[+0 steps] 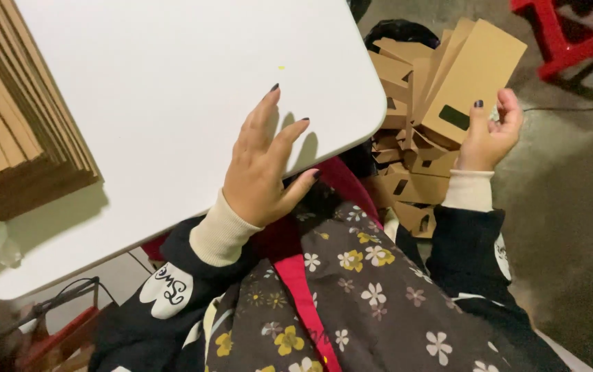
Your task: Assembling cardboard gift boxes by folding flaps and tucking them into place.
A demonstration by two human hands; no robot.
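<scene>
Beside the white table (172, 83), the right hand (487, 134) grips 1 folded cardboard box (472, 76) over the box pile (406, 179); left hand (265, 169) rests open, empty. Thumb pressure should stay flat.

Both arms wear black sleeves ending in ribbed cream cuffs. The left hand (263, 172) and right hand (487, 134) have nails painted very dark. A white curly marking shows on the sleeve at lower left. Across the lap lies dark fabric printed with white, yellow and pink flowers, trimmed by a red band.
</scene>
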